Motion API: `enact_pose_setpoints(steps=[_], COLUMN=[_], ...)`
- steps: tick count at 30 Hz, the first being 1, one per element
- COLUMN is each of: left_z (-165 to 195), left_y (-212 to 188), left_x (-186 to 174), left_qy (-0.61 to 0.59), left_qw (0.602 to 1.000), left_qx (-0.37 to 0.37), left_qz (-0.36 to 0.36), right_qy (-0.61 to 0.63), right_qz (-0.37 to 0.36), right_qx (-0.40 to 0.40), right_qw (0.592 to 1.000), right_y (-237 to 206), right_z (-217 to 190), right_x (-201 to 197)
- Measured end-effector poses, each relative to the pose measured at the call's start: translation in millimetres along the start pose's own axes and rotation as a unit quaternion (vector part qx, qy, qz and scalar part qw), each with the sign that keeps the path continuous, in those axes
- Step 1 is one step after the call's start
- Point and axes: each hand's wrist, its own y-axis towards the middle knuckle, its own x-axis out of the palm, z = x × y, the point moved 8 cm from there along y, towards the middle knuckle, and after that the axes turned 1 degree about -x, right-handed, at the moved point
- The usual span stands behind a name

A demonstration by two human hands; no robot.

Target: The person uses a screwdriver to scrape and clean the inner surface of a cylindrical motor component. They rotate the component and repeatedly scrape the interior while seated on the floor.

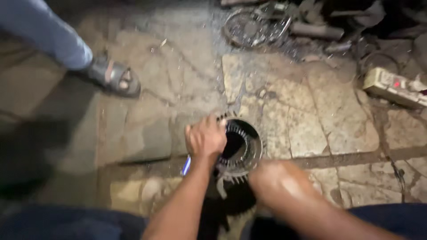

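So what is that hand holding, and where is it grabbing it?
The left hand grips the round, dark metal ring with inner teeth by its near-left rim. The right hand is blurred, so whether it holds anything cannot be told.

I see a floor [311,124] of cracked, uneven stone slabs, stained dark and dusty, with wide gaps between them. The light falls strongest on the middle slabs; the left side and top right corner sink into shadow. At the top lies a heap of scrap metal [284,22] with a wire ring [255,29] (its details are blurred). A pale power strip [393,86] lies at the right edge. At the top left, another person's sandalled foot [113,78] stands on the stone.
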Motion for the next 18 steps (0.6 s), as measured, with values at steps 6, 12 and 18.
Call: enact_pose_setpoints(steps=[6, 12, 18], left_z=[-1.8, -4.9, 3.3], left_y=[-9.2, -4.1, 8.7], left_x=[-9.9, -8.7, -20.5], left_qy=[0.005, -0.001, 0.007], left_qw=[1.000, 0.999, 0.999], left_qx=[0.023, -0.025, 0.010], left_qz=[0.014, -0.042, 0.048], right_qy=[-0.097, -0.060, -0.087], right_qz=[-0.083, -0.040, -0.160], right_qx=[0.063, 0.035, 0.122], right_qw=[0.990, 0.997, 0.976], right_y=[4.4, 5.4, -21.0], right_z=[-16.3, -22.8, 7.4], right_x=[-20.3, -49.4, -28.3])
